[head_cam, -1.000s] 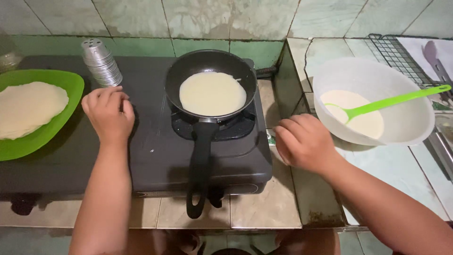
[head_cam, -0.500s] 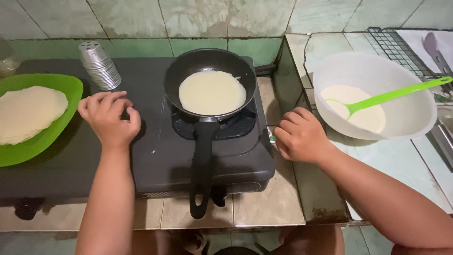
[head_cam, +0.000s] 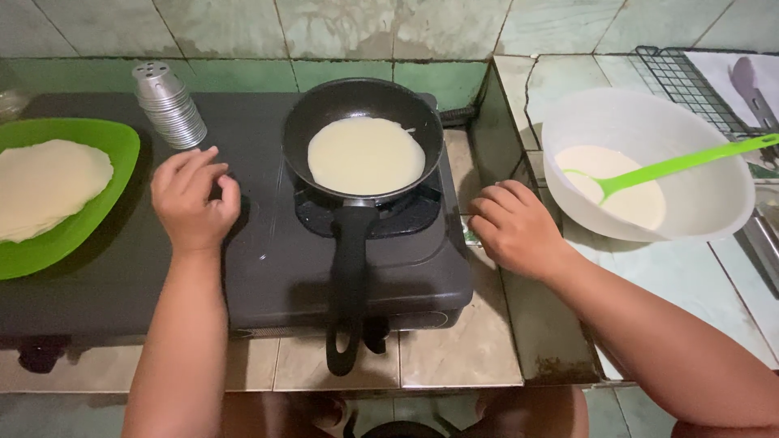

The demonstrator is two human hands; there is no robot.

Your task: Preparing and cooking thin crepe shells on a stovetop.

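A black frying pan (head_cam: 324, 122) sits on the right burner of a black stove (head_cam: 268, 268), its long handle (head_cam: 350, 284) pointing toward me. A thin pale crepe (head_cam: 365, 156) covers the pan's bottom. My left hand (head_cam: 193, 199) rests on the stove top left of the pan, fingers loosely curled, holding nothing. My right hand (head_cam: 513, 229) rests on the tiled ledge beside the stove's right edge, fingers bent, empty. A white bowl (head_cam: 706, 162) of pale batter holds a green ladle (head_cam: 665, 169).
A green plate (head_cam: 97, 211) with a stack of cooked crepes (head_cam: 45, 186) lies on the stove's left side. A stack of metal cups (head_cam: 169, 105) stands behind my left hand. A wire rack (head_cam: 690, 81) sits at the back right. Tiled wall behind.
Both hands have stayed almost in place; the view has shifted slightly and my left hand's fingers have spread a little.
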